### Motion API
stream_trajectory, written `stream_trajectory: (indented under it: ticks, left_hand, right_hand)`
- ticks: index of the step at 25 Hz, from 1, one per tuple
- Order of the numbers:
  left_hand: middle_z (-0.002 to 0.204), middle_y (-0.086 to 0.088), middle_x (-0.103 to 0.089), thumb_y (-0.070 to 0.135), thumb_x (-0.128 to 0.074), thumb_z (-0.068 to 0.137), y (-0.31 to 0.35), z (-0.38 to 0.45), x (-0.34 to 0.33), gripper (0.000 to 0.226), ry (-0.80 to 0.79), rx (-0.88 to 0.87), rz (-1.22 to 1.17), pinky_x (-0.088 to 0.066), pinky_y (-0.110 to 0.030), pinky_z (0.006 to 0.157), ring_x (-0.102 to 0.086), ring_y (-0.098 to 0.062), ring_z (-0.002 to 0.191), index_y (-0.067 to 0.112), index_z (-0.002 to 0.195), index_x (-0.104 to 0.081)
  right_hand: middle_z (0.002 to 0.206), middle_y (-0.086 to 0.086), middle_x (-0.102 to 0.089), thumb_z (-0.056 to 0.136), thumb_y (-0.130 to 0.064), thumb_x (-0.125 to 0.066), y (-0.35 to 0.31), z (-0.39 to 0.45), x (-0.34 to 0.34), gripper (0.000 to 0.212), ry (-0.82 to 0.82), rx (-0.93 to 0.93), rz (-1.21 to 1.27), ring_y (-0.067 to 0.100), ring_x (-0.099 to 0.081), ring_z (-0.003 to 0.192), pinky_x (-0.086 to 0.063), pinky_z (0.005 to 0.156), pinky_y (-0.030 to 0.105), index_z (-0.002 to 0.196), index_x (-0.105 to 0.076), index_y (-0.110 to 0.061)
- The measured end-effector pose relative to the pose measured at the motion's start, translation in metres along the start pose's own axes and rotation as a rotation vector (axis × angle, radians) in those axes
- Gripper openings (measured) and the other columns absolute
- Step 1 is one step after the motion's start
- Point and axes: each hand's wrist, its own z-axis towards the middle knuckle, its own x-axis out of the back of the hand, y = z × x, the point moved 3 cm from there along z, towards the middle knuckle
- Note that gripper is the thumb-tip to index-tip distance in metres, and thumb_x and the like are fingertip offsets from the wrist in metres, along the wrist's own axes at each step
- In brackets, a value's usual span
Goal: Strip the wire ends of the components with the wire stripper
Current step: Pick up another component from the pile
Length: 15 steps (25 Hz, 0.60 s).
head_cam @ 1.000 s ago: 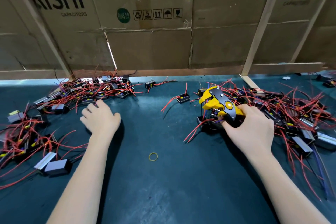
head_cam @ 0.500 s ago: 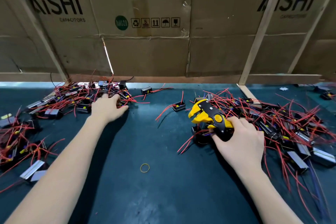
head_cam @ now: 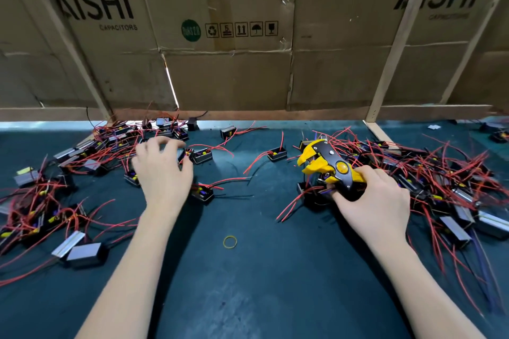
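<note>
Wire stripping at the table
Right hand grips the wire stripper; left hand, fingers curled, blurred, reaches among components, grip unclear.

Dark green table under red-wired components, rubber band

Between my arms the dark mat lies open but for a rubber band, while wired component piles crowd both sides.
</note>
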Motion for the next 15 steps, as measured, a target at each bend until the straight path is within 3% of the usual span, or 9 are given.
stream_trajectory:
  ticks: [2, 5, 7, 11, 15]
  left_hand:
    - [0.116, -0.017, -0.06, 0.012, -0.07, 0.079, 0.001, -0.007, -0.015, 0.029, -0.063, -0.076, 0.07, -0.034, -0.047, 0.087, -0.048, -0.04, 0.11, 0.008, 0.109, -0.069]
    - [0.117, -0.02, -0.062, 0.02, -0.066, 0.083, -0.009, -0.009, -0.031, 0.04, -0.233, 0.042, 0.225, -0.031, -0.046, 0.092, -0.049, -0.039, 0.112, 0.006, 0.12, -0.061]
    - [0.112, -0.018, -0.066, 0.023, -0.064, 0.086, -0.015, -0.011, -0.035, 0.031, -0.255, 0.083, 0.234, -0.03, -0.045, 0.094, -0.05, -0.038, 0.111, 0.008, 0.113, -0.065]
    - [0.091, -0.013, -0.071, 0.023, -0.066, 0.088, -0.02, -0.009, -0.028, 0.01, -0.1, 0.104, 0.074, -0.027, -0.046, 0.095, -0.051, -0.037, 0.102, 0.015, 0.086, -0.072]
    - [0.104, -0.006, -0.07, 0.024, -0.067, 0.089, -0.016, -0.012, -0.018, 0.01, 0.113, 0.075, 0.004, -0.025, -0.051, 0.104, -0.048, -0.037, 0.112, 0.016, 0.085, -0.071]
  right_hand:
    - [0.093, 0.003, -0.066, 0.065, -0.039, -0.081, 0.001, 0.001, 0.0, 0.043, -0.003, -0.005, -0.006, 0.032, -0.061, 0.093, -0.037, 0.079, 0.04, 0.099, -0.067, -0.017]
    - [0.093, 0.002, -0.066, 0.066, -0.043, -0.08, 0.004, 0.0, -0.003, 0.043, -0.017, -0.011, -0.018, 0.033, -0.061, 0.093, -0.039, 0.079, 0.041, 0.098, -0.067, -0.017]
    - [0.093, 0.002, -0.066, 0.067, -0.046, -0.08, 0.005, -0.001, -0.004, 0.042, -0.024, -0.016, -0.012, 0.033, -0.061, 0.092, -0.04, 0.08, 0.041, 0.096, -0.067, -0.019]
    - [0.092, -0.001, -0.066, 0.067, -0.048, -0.079, 0.005, -0.001, -0.006, 0.04, -0.025, -0.018, -0.006, 0.031, -0.061, 0.089, -0.039, 0.079, 0.04, 0.094, -0.066, -0.021]
    - [0.092, 0.0, -0.066, 0.066, -0.046, -0.08, 0.005, -0.002, -0.006, 0.041, -0.025, -0.009, -0.015, 0.031, -0.061, 0.09, -0.039, 0.079, 0.04, 0.095, -0.066, -0.021]
